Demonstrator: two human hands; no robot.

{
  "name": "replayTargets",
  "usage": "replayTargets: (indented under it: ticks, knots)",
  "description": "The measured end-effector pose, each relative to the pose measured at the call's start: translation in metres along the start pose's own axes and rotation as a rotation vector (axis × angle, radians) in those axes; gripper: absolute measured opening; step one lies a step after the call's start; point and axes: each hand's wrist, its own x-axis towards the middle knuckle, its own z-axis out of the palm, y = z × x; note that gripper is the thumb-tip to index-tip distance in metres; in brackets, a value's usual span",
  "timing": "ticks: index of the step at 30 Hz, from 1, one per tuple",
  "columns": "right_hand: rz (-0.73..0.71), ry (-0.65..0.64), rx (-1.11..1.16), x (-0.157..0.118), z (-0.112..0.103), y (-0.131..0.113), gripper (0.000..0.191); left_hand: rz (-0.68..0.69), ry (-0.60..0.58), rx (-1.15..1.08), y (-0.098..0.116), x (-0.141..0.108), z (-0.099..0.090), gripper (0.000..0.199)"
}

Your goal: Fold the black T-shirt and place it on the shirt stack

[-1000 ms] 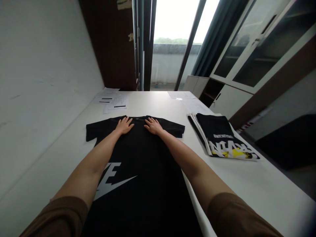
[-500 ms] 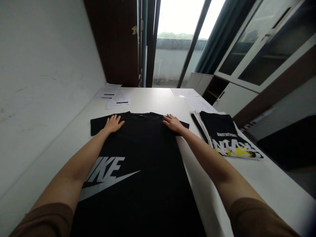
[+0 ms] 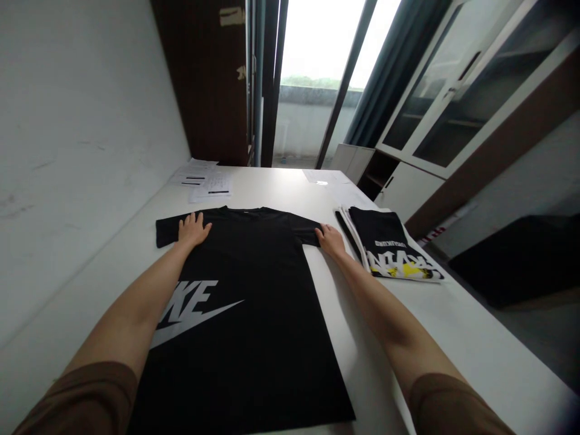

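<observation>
A black T-shirt [image 3: 254,338] with a large grey printed logo lies spread out on the white table, collar at the far side. My left hand [image 3: 193,231] rests flat on its left shoulder, near the sleeve, with fingers spread. At the end of the right sleeve, my right hand [image 3: 331,240] has its fingers closed on the cuff. Part of the logo is hidden behind my left forearm.
A stack of folded shirts [image 3: 380,232], black and white with a yellow print on top, sits right of my right hand. Papers [image 3: 206,184] lie at the far left of the white table [image 3: 267,184]. A wall borders the left side; cabinets [image 3: 408,187] stand at the right.
My right hand has moved outward from the right shoulder to the sleeve's end, and its fingers have closed there. My left hand stays on the left shoulder. The camera view has shifted slightly.
</observation>
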Motion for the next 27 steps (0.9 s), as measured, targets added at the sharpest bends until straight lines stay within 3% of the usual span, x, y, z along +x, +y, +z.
replayTargets:
  ticks: [4,9,12,15,17,19,23,27]
  knots:
    - [0.004,-0.009,0.0,-0.003,0.002,0.0,0.053,-0.112,-0.066,-0.018,-0.016,-0.009,-0.003,0.075]
    - [-0.049,-0.103,-0.011,-0.009,0.004,-0.001,0.056,-0.084,-0.201,0.023,-0.056,-0.007,-0.009,0.074]
    - [-0.019,-0.121,0.002,-0.012,0.004,-0.003,0.06,-0.07,-0.219,0.062,-0.056,-0.011,-0.018,0.072]
    - [0.002,-0.116,0.019,-0.013,0.004,-0.004,0.063,0.017,-0.091,0.094,-0.02,-0.025,-0.027,0.071]
    - [0.0,-0.098,0.031,-0.012,0.005,-0.004,0.063,0.143,-0.019,0.068,0.019,-0.042,-0.029,0.068]
    - [0.0,-0.069,0.051,-0.011,0.005,-0.003,0.061,0.27,-0.055,-0.003,0.063,-0.066,-0.029,0.065]
    - [0.041,0.002,0.094,-0.006,0.004,0.001,0.057,0.559,-0.134,-0.128,0.143,-0.132,-0.034,0.064]
    - [0.13,0.042,0.066,0.005,0.004,0.003,0.056,0.91,-0.169,-0.23,0.205,-0.218,-0.057,0.064]
